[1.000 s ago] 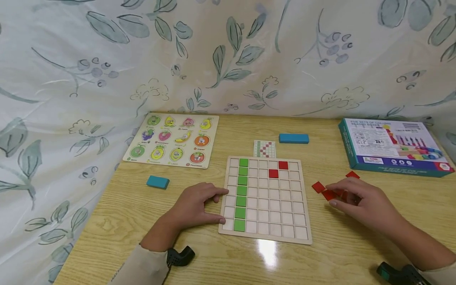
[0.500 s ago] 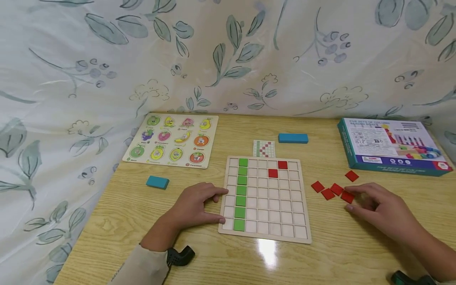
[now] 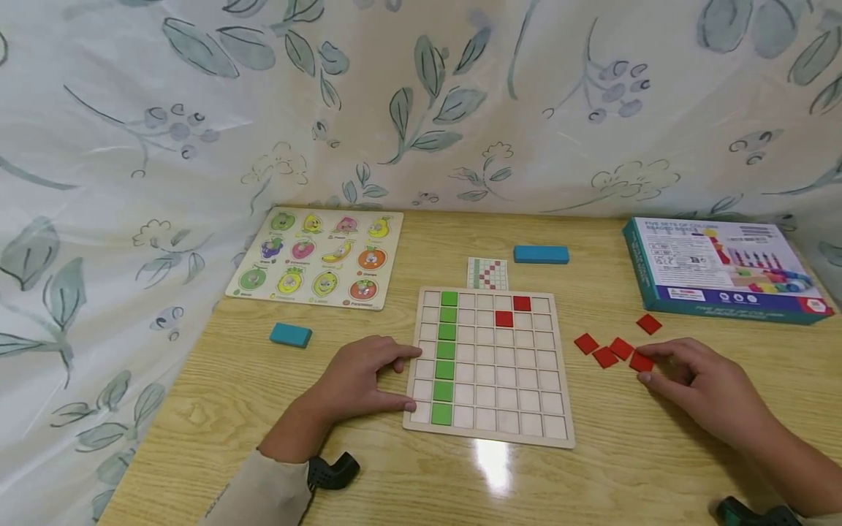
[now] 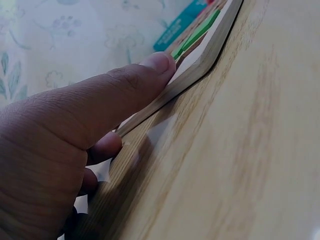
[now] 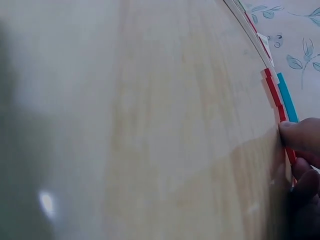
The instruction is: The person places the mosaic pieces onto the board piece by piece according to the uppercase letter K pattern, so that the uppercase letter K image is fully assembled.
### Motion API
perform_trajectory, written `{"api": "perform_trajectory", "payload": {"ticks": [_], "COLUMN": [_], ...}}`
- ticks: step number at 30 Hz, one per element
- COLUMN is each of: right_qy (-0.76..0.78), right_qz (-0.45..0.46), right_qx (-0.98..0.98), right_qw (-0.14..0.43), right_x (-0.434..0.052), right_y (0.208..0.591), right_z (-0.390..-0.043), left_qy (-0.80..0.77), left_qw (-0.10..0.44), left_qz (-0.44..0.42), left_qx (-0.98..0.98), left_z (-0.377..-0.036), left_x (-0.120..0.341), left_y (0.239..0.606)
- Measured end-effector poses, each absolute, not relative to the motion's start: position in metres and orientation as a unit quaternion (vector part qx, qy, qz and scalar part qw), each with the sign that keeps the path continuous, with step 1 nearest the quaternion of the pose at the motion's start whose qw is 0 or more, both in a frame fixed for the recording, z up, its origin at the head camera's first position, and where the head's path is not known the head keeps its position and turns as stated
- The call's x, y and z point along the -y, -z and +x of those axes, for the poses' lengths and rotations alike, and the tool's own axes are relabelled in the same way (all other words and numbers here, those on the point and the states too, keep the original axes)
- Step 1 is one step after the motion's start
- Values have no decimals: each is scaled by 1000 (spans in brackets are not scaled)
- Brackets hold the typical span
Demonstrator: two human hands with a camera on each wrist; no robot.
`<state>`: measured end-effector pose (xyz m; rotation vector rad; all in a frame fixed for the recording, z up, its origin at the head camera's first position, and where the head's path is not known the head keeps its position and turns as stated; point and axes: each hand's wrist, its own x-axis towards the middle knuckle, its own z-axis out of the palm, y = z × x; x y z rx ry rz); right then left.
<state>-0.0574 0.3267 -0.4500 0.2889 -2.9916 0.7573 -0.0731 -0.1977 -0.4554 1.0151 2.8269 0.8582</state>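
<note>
A wooden grid board (image 3: 493, 432) lies mid-table with a green column (image 3: 447, 351) at its left and two red tiles (image 3: 522, 304) near its top right. My left hand (image 3: 401, 376) rests against the board's left edge. In the left wrist view its thumb (image 4: 100, 100) presses the board's rim (image 4: 200, 65). Right of the board my right hand (image 3: 647, 365) pinches a red tile (image 3: 641, 361) lying on the table between forefinger and thumb. Three loose red tiles (image 3: 605, 357) lie just left of it, and one more red tile (image 3: 648, 324) lies farther back.
A small pattern card (image 3: 488, 274) and a blue block (image 3: 541, 254) lie behind the board. Another blue block (image 3: 291, 334) sits to the left. A fruit peg puzzle (image 3: 319, 257) lies at the back left and a teal game box (image 3: 720, 270) at the back right. Floral cloth hangs behind.
My right hand has drawn back to the right off the cluster of red tiles, uncovering them, and settled on the nearest one. My left hand has stayed put.
</note>
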Motion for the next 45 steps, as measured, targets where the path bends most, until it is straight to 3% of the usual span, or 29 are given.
{"api": "perform_trajectory", "payload": {"ticks": [20, 29, 45], "right_qy": [-245, -267, -295], "right_qz": [134, 179, 223], "right_qx": [960, 947, 929], "right_qw": [10, 20, -26], "right_x": [-318, -293, -237], "right_y": [434, 424, 419], "right_z": [-70, -80, -99], "left_qy": [-274, -273, -277], "left_qw": [8, 15, 13], "left_qz": [324, 320, 321], "left_qx": [-905, -907, -905], "left_z": [-74, -74, -72], "left_x": [197, 197, 197], "left_y": [456, 455, 453]}}
